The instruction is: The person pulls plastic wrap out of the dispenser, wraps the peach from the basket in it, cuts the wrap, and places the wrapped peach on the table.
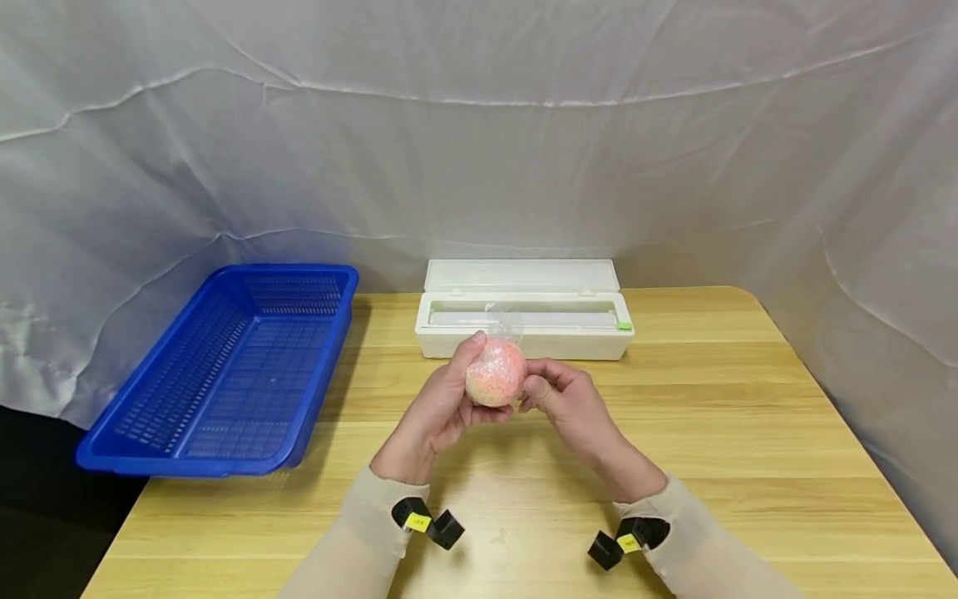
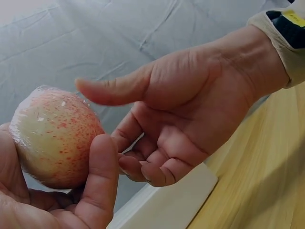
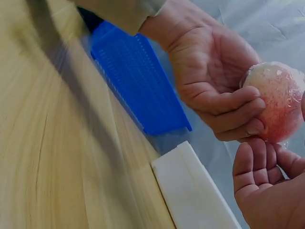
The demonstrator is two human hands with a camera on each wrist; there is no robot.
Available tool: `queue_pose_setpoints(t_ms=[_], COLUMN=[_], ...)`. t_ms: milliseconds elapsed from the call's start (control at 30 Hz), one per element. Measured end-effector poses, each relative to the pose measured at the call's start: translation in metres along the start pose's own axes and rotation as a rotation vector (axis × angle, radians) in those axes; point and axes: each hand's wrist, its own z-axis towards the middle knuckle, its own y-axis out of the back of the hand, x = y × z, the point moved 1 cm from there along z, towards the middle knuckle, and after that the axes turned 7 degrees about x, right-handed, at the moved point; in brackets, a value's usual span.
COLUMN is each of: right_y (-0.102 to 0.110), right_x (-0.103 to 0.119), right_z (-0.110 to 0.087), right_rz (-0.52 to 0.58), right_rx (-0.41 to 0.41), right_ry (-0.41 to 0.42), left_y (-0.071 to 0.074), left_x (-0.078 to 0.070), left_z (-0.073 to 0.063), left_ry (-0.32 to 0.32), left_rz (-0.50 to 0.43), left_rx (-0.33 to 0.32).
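Observation:
A round pink-and-cream fruit (image 1: pixel 496 372), like a peach or an apple, is wrapped in shiny clear film. My left hand (image 1: pixel 443 398) grips it above the table, thumb on its upper left side and fingers curled beneath. On its other side, my right hand (image 1: pixel 572 405) has its fingers loosely bent against the wrapped surface. In the left wrist view the right thumb (image 2: pixel 114 90) stretches out straight beside the fruit (image 2: pixel 59 138). The right wrist view shows the right fingertips (image 3: pixel 259 152) at the underside of the fruit (image 3: pixel 276 102). Whether they touch film or fruit is unclear.
Behind the hands stands a white film dispenser box (image 1: pixel 524 345), its lid (image 1: pixel 521 274) raised and a roll inside. A green tab (image 1: pixel 624 326) marks its right end. The blue plastic basket (image 1: pixel 299 408) sits at the left on the wooden table (image 1: pixel 748 433). Grey cloth hangs behind.

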Motion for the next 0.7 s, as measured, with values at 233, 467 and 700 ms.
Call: queue_pose_setpoints(t_ms=[233,467,700], right_y=[0.0,0.001,-0.002], right_x=[-0.001,0.005,0.008], right_z=[0.001,-0.002,0.0], right_rz=[0.184,0.087,0.0], right_rx=[0.068,0.133,0.043], right_ry=[-0.043,-0.064,-0.153], left_y=[0.0,-0.005,-0.011], left_x=[0.001,0.003,0.008], left_z=[0.001,0.001,0.0], left_ry=[0.019,-0.029,-0.054], left_rz=[0.046,0.222,0.367], left_rx=[-0.002,0.027,0.08])
